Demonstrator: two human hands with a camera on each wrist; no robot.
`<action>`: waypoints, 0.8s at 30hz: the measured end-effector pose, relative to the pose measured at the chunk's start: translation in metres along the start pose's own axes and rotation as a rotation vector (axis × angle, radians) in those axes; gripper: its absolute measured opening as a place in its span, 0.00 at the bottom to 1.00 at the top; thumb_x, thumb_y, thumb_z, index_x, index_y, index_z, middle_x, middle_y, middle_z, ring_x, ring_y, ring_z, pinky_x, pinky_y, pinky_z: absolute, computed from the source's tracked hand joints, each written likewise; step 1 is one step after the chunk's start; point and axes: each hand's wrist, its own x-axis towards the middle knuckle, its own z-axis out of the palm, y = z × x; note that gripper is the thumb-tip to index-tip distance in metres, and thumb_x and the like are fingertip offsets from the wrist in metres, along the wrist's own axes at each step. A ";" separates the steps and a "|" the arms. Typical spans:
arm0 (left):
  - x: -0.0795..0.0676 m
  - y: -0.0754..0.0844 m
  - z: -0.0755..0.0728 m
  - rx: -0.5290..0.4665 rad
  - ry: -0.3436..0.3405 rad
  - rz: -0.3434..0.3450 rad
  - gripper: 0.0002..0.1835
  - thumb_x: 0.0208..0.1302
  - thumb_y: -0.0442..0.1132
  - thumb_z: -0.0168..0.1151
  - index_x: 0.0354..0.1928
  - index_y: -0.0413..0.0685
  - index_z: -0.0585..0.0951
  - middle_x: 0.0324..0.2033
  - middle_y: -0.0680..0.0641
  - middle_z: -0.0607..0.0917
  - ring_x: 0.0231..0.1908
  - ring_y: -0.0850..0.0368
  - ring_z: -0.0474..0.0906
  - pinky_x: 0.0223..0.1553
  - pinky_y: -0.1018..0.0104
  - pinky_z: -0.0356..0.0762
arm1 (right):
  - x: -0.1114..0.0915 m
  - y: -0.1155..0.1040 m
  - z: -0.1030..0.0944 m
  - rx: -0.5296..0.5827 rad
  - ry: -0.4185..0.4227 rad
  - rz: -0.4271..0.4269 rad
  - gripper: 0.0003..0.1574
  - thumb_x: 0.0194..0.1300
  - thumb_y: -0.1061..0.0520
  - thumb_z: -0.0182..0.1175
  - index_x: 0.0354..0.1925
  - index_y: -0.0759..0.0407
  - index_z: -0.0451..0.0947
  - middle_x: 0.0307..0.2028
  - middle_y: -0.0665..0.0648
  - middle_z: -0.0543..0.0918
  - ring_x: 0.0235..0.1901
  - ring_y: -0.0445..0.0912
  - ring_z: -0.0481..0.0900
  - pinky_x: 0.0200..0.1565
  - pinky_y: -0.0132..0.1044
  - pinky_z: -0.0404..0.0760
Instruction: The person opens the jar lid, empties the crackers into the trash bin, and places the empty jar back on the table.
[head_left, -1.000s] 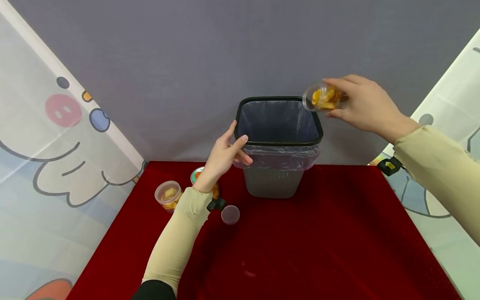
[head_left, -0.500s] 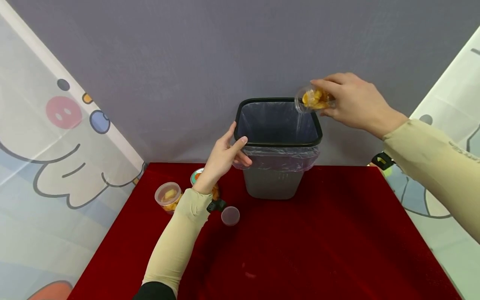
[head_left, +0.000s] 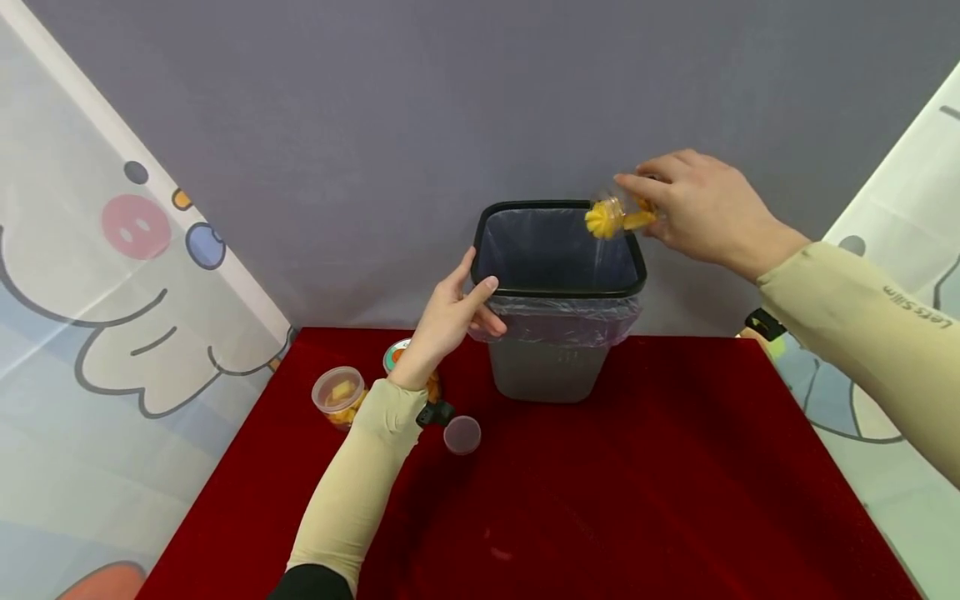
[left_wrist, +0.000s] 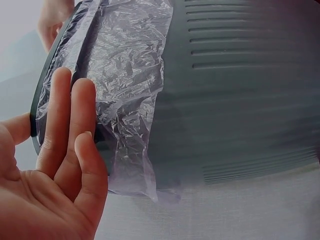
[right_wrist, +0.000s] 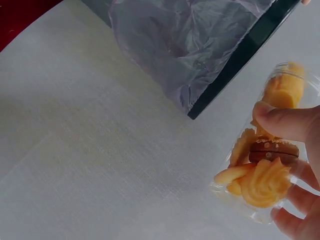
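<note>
My right hand grips a clear plastic jar of yellow piped cookies, with a brown one among them. The jar is tipped with its mouth towards the bin, over the right rim in the head view. A yellow cookie shows at the mouth. The grey bin, lined with a translucent bag, stands upright at the back of the red table. My left hand touches the bin's black rim at the front left corner, fingers fairly straight along the bag, thumb at the rim.
Left of the bin stands an open-topped or clear-lidded jar of cookies. A second jar with a printed lid is partly hidden behind my left wrist. A round translucent lid lies on the red cloth. A grey wall backs the bin.
My right hand has moved slightly left and tipped the jar further down. The cookies have slid to its mouth, above the bin. My left hand stays at the rim.
</note>
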 end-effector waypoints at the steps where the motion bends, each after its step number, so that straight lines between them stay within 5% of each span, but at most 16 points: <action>1: 0.000 0.000 0.000 0.001 0.001 0.000 0.39 0.71 0.48 0.50 0.74 0.48 0.42 0.24 0.36 0.85 0.28 0.46 0.84 0.35 0.47 0.78 | 0.000 0.000 0.000 -0.002 0.001 -0.002 0.48 0.39 0.63 0.76 0.61 0.58 0.71 0.51 0.68 0.75 0.50 0.63 0.69 0.52 0.62 0.68; 17: 0.002 -0.001 0.000 -0.016 0.009 -0.001 0.39 0.71 0.48 0.50 0.74 0.48 0.42 0.24 0.35 0.84 0.28 0.45 0.84 0.37 0.42 0.77 | 0.003 0.001 0.003 -0.127 0.115 -0.174 0.39 0.42 0.65 0.73 0.56 0.57 0.75 0.48 0.67 0.77 0.49 0.62 0.71 0.53 0.57 0.69; 24: 0.002 -0.001 0.000 -0.013 0.010 0.005 0.39 0.71 0.47 0.50 0.73 0.47 0.42 0.24 0.34 0.84 0.28 0.44 0.84 0.36 0.43 0.77 | 0.003 -0.001 0.003 -0.196 0.077 -0.200 0.42 0.39 0.65 0.76 0.56 0.58 0.75 0.51 0.69 0.75 0.51 0.63 0.69 0.57 0.56 0.65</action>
